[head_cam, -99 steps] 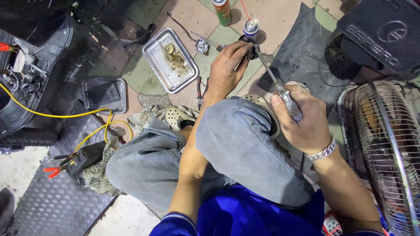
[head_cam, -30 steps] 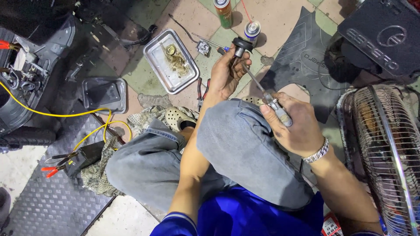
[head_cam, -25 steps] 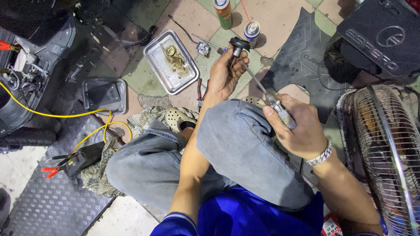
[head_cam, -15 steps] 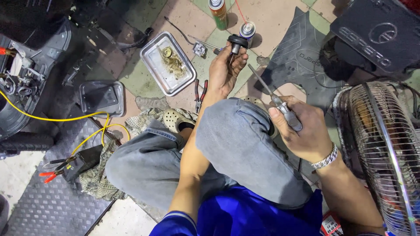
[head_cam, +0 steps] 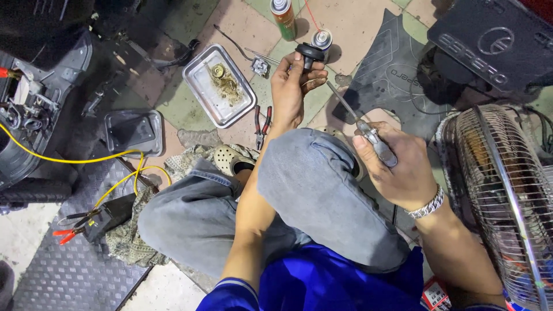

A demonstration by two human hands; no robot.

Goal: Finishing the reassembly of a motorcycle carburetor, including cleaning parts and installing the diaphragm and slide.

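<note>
A small, rigid black part (head_cam: 311,53) is pinched in the closed left hand (head_cam: 291,89), while a slim screwdriver (head_cam: 362,128) is gripped by its handle in the closed right hand (head_cam: 397,170).

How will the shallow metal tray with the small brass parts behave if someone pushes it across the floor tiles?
The metal tray looks thin and stiff, so it would probably slide flat rather than bend. Its walls are low, so the loose brass parts inside may rattle and shift, though likely stay in. It seems light, and a push at one corner could turn it toward the pliers.
</note>
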